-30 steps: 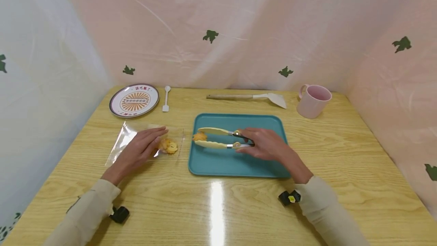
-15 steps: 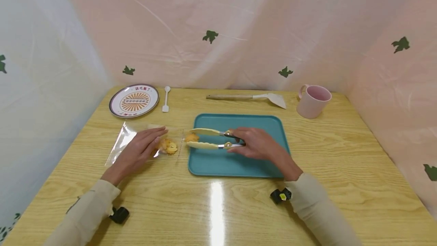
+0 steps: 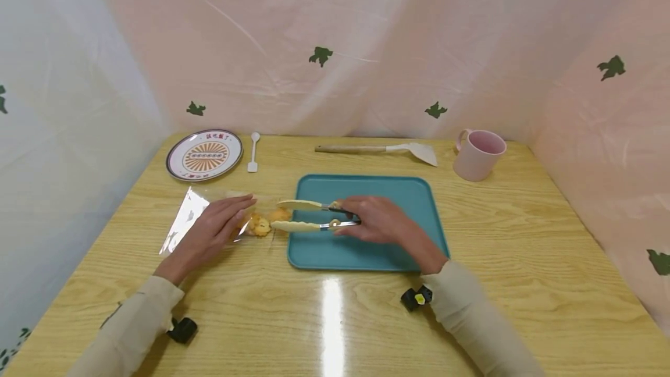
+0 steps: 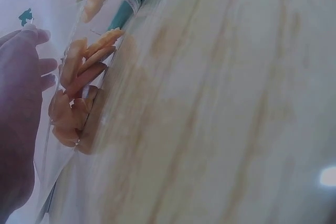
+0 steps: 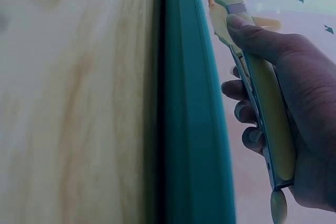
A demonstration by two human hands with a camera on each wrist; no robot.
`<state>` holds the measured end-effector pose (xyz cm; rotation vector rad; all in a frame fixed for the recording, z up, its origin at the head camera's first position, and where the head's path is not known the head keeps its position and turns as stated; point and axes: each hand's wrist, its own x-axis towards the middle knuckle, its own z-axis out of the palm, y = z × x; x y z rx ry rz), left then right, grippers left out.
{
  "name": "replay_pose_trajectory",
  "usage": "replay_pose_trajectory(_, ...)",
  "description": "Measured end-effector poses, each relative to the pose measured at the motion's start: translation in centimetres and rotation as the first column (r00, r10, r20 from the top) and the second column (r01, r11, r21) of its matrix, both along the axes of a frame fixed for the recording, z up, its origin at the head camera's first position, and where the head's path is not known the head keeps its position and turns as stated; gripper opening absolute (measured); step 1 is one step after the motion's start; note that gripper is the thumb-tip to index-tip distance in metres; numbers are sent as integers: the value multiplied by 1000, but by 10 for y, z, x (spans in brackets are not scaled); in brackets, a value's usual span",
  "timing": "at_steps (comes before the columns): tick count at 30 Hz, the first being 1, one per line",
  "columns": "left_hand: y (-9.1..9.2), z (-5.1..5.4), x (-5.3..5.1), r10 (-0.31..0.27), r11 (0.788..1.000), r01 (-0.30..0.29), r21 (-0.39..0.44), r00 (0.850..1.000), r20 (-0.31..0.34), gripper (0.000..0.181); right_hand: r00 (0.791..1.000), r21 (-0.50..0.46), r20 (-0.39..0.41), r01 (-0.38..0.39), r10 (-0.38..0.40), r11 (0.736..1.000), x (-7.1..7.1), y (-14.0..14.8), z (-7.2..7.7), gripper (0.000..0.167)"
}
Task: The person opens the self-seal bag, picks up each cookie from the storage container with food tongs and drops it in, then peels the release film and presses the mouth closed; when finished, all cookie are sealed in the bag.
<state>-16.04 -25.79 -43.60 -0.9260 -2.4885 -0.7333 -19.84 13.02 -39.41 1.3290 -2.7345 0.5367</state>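
My left hand (image 3: 209, 226) rests on a clear plastic bag (image 3: 180, 220), fingers straight and close together. Inside the bag lie several golden-brown cookies (image 3: 260, 226), also visible as a stack of cookies (image 4: 76, 72) in the left wrist view. My right hand (image 3: 379, 220) grips a pair of tongs (image 3: 298, 226) with cream tips and metal arms, thumb on one side and fingers curled round the other. Between the tong tips is another cookie (image 3: 280, 214), at the right end of the bag. Below the tongs lies a teal tray (image 3: 361, 255).
A patterned plate (image 3: 205, 156) and a small white spoon (image 3: 253, 153) lie at the back left. Behind the tray is a spatula (image 3: 377, 149) with a wooden handle. A pink mug (image 3: 478, 156) stands at the back right. Fabric walls (image 3: 366, 45) border the wooden table.
My right hand has moved left with the tongs, carrying the cookie from above the tray's left side to the bag's right end. The left hand has stayed in place.
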Motion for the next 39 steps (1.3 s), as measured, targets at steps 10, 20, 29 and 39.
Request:
replay_pose_trajectory(10, -1, -1, 0, 0, 1000, 0, 6, 1000, 8, 39, 999, -7, 41, -23, 23, 1000, -3, -14, -2, 60)
replay_pose_trajectory(20, -1, 2, 3, 0, 1000, 0, 19, 1000, 17, 39, 997, -24, 67, -47, 49, 999, -6, -23, -6, 58)
replay_pose_trajectory(29, -3, 0, 1, 3, 1000, -3, 13, 1000, 5, 38, 995, -9, 91, -47, 47, 999, -6, -20, -6, 58)
replay_pose_trajectory(39, -1, 2, 2, 4, 1000, -4, 6, 1000, 5, 37, 995, 3, 91, -37, 37, 999, -6, -26, -6, 61)
